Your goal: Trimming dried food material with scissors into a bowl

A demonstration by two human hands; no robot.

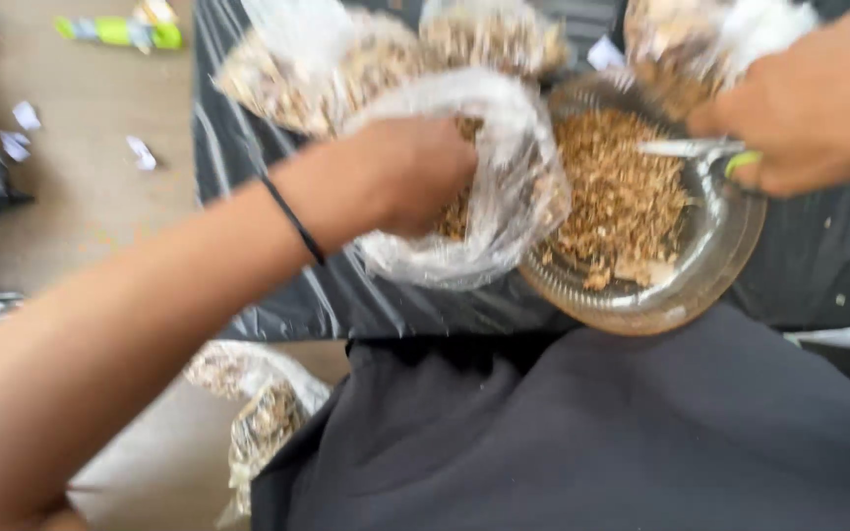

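My left hand (405,177) is closed on the mouth of a clear plastic bag (489,211) partly filled with brown crumbly bits, held against the left rim of a glass bowl (710,265). The bowl holds a heap of the same brown bits (617,192). At the bowl's upper right, my right hand (799,113) grips a metal spoon (686,147) with a green handle end, its tip lying over the heap. A thin black band circles my left wrist.
Several filled clear bags (346,64) lie behind the bowl on black plastic sheeting (248,157). Another filled bag (263,418) rests on the floor by my dark-clothed lap. Paper scraps (22,128) and a green-and-white wrapper (120,31) dot the brown floor at the left.
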